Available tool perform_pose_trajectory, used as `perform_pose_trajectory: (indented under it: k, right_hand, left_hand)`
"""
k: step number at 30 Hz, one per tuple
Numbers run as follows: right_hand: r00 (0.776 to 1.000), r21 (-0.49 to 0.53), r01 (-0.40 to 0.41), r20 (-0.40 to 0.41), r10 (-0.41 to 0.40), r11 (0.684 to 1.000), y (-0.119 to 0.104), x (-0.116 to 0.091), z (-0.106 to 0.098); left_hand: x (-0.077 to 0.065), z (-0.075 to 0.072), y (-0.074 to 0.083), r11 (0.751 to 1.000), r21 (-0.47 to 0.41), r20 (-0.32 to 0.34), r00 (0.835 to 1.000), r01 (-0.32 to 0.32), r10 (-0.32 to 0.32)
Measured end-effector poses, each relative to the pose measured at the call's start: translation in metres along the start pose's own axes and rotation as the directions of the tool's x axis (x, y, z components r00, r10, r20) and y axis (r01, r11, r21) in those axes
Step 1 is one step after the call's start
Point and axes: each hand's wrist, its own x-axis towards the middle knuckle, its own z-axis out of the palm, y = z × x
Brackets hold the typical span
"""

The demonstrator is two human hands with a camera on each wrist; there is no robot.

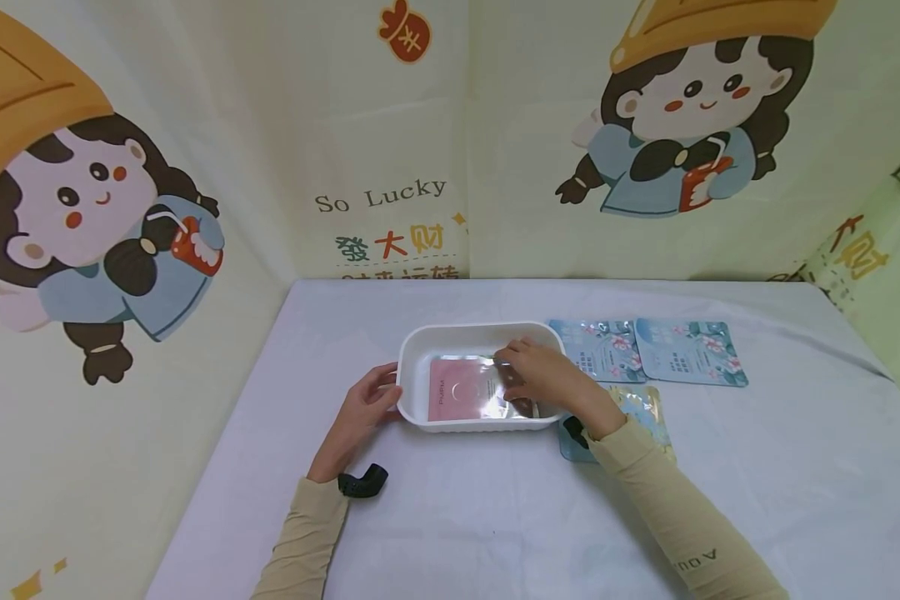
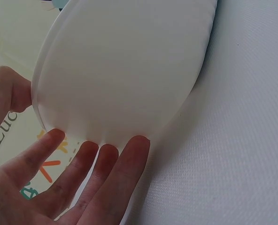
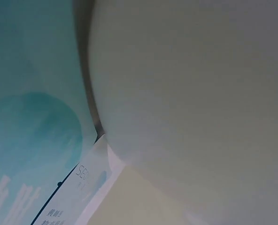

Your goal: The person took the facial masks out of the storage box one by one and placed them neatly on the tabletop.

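Note:
A white plastic tray [image 1: 414, 392] stands on the table. My left hand [image 1: 367, 402] holds its left end, thumb at the rim and fingers against the outer wall, as the left wrist view shows. Inside lies a pink and silver face mask packet [image 1: 457, 390] marked PMPM. My right hand [image 1: 543, 373] reaches over the tray's right side and grips that packet's right end with bent fingers; part of the end is hidden beneath the hand. In the right wrist view the tray's wall [image 3: 190, 93] fills most of the picture, and the hand itself is out of sight.
Two blue flowered mask packets [image 1: 692, 352] lie side by side right of the tray. A blue and yellow packet [image 1: 648, 412] lies nearer, partly under the right forearm. A printed curtain [image 1: 517, 233] hangs behind the white-covered table [image 1: 480, 517].

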Motion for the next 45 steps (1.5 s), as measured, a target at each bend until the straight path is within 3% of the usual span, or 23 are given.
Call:
perform_pose_trajectory:
  k: [12, 30, 45]
  right_hand:
    - [0.999, 0.045, 0.02, -0.038, -0.018, 0.999, 0.0027, 0.002, 0.0048]
    - [0.995, 0.16, -0.094, 0.05, 0.087, 0.983, 0.0001, 0.0075, -0.0015]
    - [0.998, 0.18, -0.046, -0.034, 0.053, 0.983, 0.0009, 0.0071, -0.0011]
  left_hand:
    - [-0.0013, 0.0005, 0.0006, 1.0, 0.019, -0.005, 1.0, 0.004, -0.004]
    - [0.0013, -0.0013, 0.0035, 0.999, 0.036, -0.008, 1.0, 0.011, -0.011]
    - [0.0012, -0.0021, 0.0011, 1.0, 0.026, -0.003, 1.0, -0.001, 0.001]
